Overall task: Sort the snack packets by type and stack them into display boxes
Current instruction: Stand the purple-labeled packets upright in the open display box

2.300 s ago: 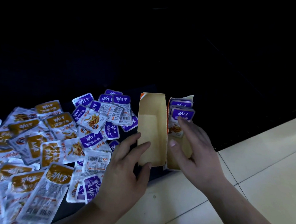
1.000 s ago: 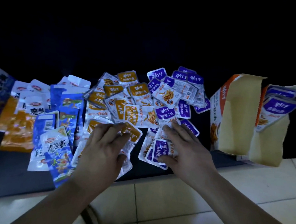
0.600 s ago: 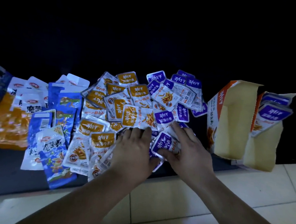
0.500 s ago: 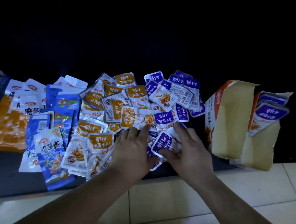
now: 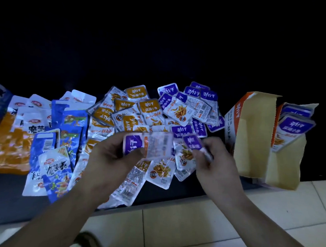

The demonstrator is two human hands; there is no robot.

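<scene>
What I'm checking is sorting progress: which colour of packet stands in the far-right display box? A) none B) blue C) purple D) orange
C: purple-topped packets stick up out of the right display box; the orange packets and blue packets lie loose on the dark surface.

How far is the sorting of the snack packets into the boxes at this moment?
Early stage. Done: a few purple packets stand in the right display box; the left display box looks empty. In hand: the left hand holds one purple packet, the right hand pinches a second purple packet. Left: loose purple packets, orange packets and blue packets lie unsorted.
</scene>
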